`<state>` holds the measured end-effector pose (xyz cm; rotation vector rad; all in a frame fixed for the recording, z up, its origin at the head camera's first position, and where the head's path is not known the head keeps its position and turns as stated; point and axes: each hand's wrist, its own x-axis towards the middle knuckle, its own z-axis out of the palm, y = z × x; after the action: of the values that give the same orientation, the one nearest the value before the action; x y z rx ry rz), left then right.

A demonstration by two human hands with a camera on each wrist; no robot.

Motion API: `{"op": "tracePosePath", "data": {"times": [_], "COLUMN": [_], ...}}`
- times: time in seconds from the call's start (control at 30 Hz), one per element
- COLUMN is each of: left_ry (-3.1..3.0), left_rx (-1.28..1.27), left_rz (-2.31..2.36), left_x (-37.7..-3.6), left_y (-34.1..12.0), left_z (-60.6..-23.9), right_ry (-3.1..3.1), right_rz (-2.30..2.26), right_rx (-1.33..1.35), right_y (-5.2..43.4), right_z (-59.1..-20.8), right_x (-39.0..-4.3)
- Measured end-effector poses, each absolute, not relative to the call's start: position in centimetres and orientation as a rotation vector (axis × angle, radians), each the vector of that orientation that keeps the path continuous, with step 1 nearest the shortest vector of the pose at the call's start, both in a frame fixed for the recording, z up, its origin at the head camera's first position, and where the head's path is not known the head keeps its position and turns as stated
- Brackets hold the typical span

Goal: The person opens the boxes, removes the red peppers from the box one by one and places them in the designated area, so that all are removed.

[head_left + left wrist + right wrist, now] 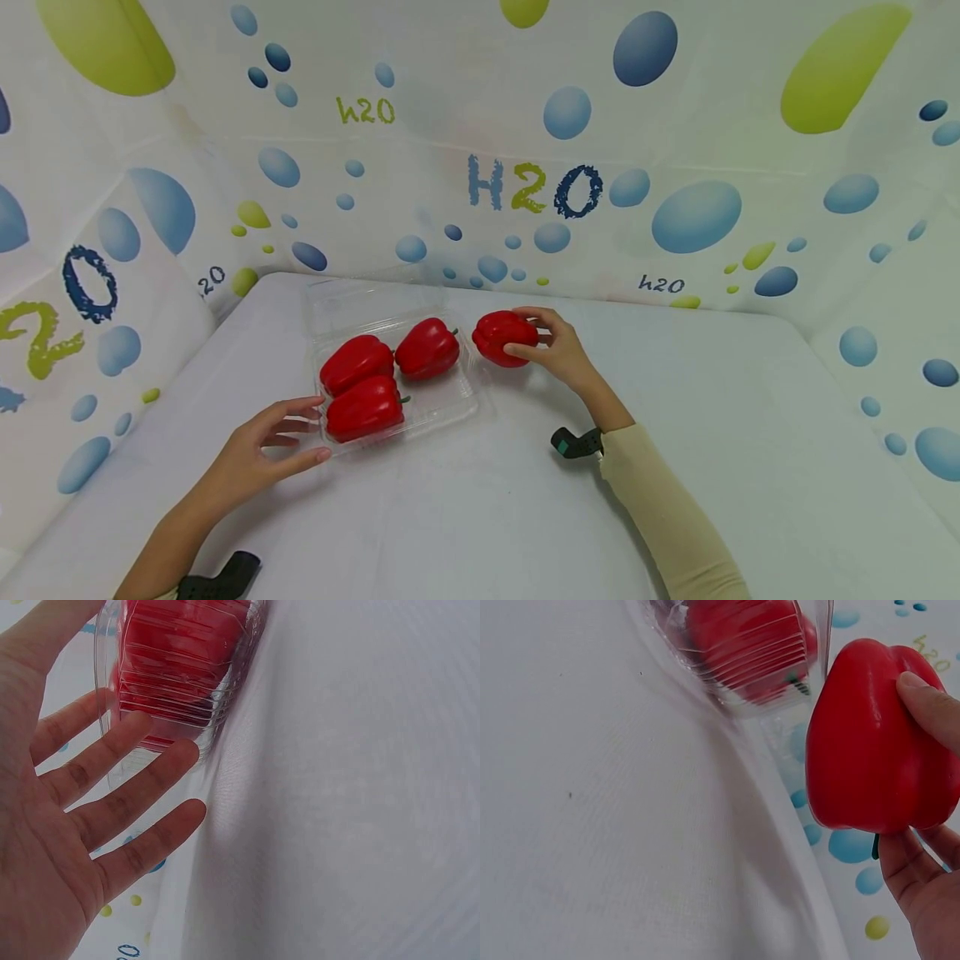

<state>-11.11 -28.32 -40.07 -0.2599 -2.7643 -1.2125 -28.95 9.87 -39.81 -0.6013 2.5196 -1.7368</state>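
The relation that matters most, I judge, is the short gap between the held pepper and the right edge of the clear container. The pepper is just beside that edge, near its far corner — whether it touches the rim I cannot tell. The right hand pinches it between thumb and fingers, coming in from the right, so this hand is much the nearer. Its long axis appears to run left to right, the stem end turned toward the hand and the other end toward the container.

The left hand is spread, palm toward the container's left edge by the near corner, fingertips close to the wall; contact cannot be made out. From there the held pepper lies to the right and farther off, across the container.

The container sits left of the middle of the white tabletop, its lid folded back toward the tabletop's far edge. Inside are 3 other red peppers: 2 along the left edge and 1 near the far right corner.

The right wrist view shows the held pepper's green stem, which the head view hides — and the left wrist view shows 4 parted fingers before the container's ribbed wall.
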Motion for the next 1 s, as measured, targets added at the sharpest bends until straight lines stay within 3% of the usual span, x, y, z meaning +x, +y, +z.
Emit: {"op": "tracePosePath", "data": {"times": [0.37,0.63,1.0], "left_ry": [-2.752,-2.762,-2.778], "left_rx": [-0.268,-0.254,-0.245], "left_rz": [-1.22,-1.225,-1.218], "left_x": [-11.1,-11.1,-11.2], "left_y": [-28.3,-28.3,-28.4], "left_z": [-40.1,-40.2,-40.2], "right_ry": [2.487,2.533,2.579], "right_rz": [-1.739,-1.697,-1.661], "right_rx": [-0.573,-0.59,-0.628], "right_y": [10.2,9.7,9.7], "right_z": [-39.8,-37.6,-38.2], "right_x": [-29.0,-26.9,-27.1]}}
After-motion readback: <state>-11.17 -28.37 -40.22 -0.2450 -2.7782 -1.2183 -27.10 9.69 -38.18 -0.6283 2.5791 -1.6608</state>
